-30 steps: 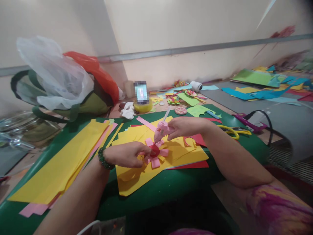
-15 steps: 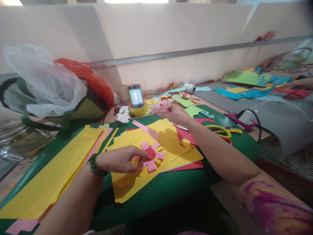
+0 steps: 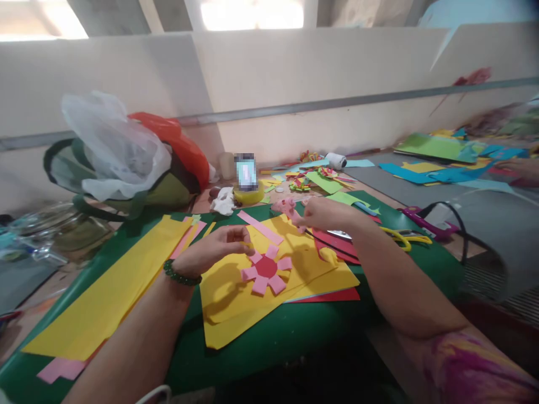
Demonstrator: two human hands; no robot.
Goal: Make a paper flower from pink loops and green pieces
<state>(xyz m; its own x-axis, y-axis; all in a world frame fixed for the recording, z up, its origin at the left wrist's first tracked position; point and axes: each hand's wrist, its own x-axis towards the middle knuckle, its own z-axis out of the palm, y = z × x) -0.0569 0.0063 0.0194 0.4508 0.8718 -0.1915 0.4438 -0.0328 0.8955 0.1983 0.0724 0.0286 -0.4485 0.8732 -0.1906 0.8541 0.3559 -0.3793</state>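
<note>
Currently, the fingers of the left hand (image 3: 217,247) are curled closed, apparently pinching a small yellow piece (image 3: 249,245), though it is too small to make out well. The fingers of the right hand (image 3: 326,213) are folded around the handle of the glue gun (image 3: 283,206), its nozzle end pointing far left.

Between the hands and a little nearer lies the flower: a red disc (image 3: 266,267) with six pink tabs (image 3: 259,285) set around it. The pink ring looks finished. One yellow bit (image 3: 286,275) shows between two tabs on the right; the other gaps show no yellow that can be made out, so the yellow part seems only begun, as a judgement.

As for pose, the left arm reaches in from near left, a green bracelet (image 3: 181,273) at its wrist, and the hand hangs above the left side of the yellow sheets (image 3: 229,325), just beside the flower. The right arm comes from near right, bent at the elbow, its hand over the far right part of the sheets.

Farther out on the green surface (image 3: 236,362), long yellow paper (image 3: 109,294) lies left and scissors (image 3: 398,239) right; beyond it, a phone (image 3: 246,174) stands on the far side.
</note>
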